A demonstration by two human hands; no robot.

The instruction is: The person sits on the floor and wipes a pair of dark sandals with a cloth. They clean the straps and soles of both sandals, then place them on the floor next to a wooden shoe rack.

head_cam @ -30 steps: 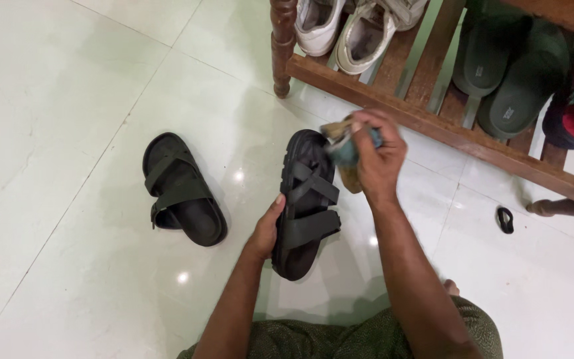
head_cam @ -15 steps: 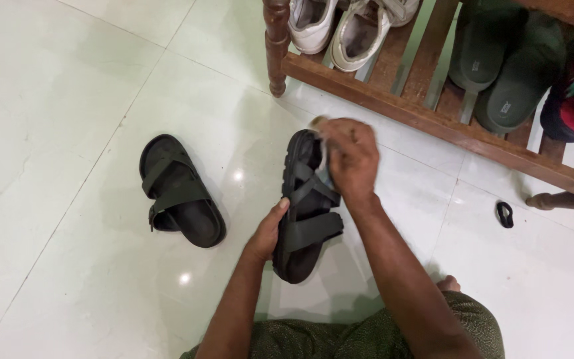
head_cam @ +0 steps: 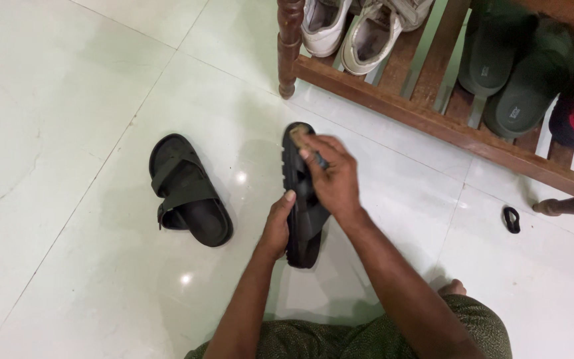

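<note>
Black sandal (head_cam: 298,199), on floor (head_cam: 68,100), long axis near-to-far, tilted on edge: left hand (head_cam: 278,226) grip clasps near left side; right hand (head_cam: 330,176) grip pinches cloth (head_cam: 298,135) at far toe end.

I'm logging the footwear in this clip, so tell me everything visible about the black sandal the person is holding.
The held sandal is black, matte and rubbery-looking, with a thick ridged sole and broad straps across the top. It is tilted onto its edge, toe end pointing toward the wooden shoe rack, its lower end on the pale tiled floor. The left hand grips its side; the right hand presses a small cloth against the front. Its mate lies flat to the left.
</note>
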